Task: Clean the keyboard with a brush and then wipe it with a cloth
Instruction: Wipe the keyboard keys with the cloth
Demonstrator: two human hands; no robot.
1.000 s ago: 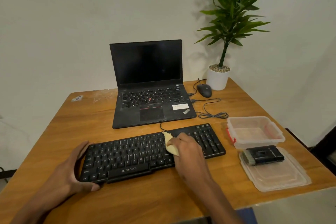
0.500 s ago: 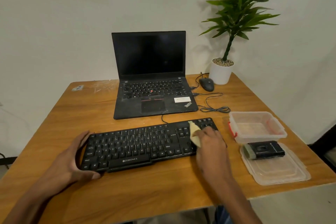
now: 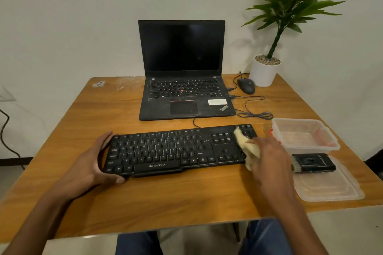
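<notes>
A black keyboard lies across the front of the wooden table. My left hand grips its left end, thumb under the front edge and fingers along the side. My right hand presses a pale yellow cloth onto the number pad at the keyboard's right end; the hand covers most of the cloth. A black brush with grey bristles rests on a clear plastic lid to the right of the keyboard.
An open black laptop stands behind the keyboard. A mouse with a coiled cable and a potted plant sit at the back right. A clear plastic tub stands just right of the keyboard.
My right hand has slid the cloth from the middle keys rightward to the number pad at the keyboard's right end. My left hand has kept its hold on the left end.
</notes>
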